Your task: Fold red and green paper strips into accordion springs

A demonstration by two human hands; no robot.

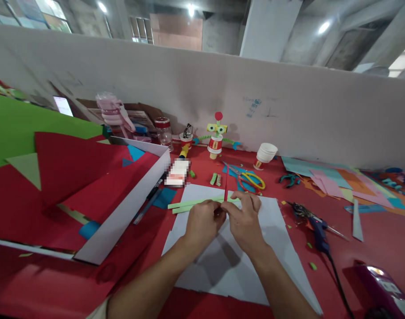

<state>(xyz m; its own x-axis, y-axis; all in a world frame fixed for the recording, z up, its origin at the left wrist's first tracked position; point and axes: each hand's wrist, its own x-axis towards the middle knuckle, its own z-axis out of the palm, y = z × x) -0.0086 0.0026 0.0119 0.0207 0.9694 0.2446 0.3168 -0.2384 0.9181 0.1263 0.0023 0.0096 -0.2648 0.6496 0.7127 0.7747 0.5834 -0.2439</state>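
My left hand (205, 221) and my right hand (245, 219) meet over a white sheet (222, 274), fingers pinched together. Between the fingertips rises a narrow red paper strip (226, 186), its lower end hidden by the fingers. Two light green paper strips (185, 207) lie across the sheet and pass behind my hands. Just beyond are two folded paper springs (213, 179), one green and one pale. Scissors with yellow and red handles (252, 179) rest on blue paper (234, 169) past my right hand.
At left stands a white box (132, 208) of coloured paper. A paper-cup robot figure (216, 144) and stacked cups (265, 154) stand near the partition. A glue gun (318, 232) with a cord, pliers (290, 179) and a purple device (385, 285) lie at right.
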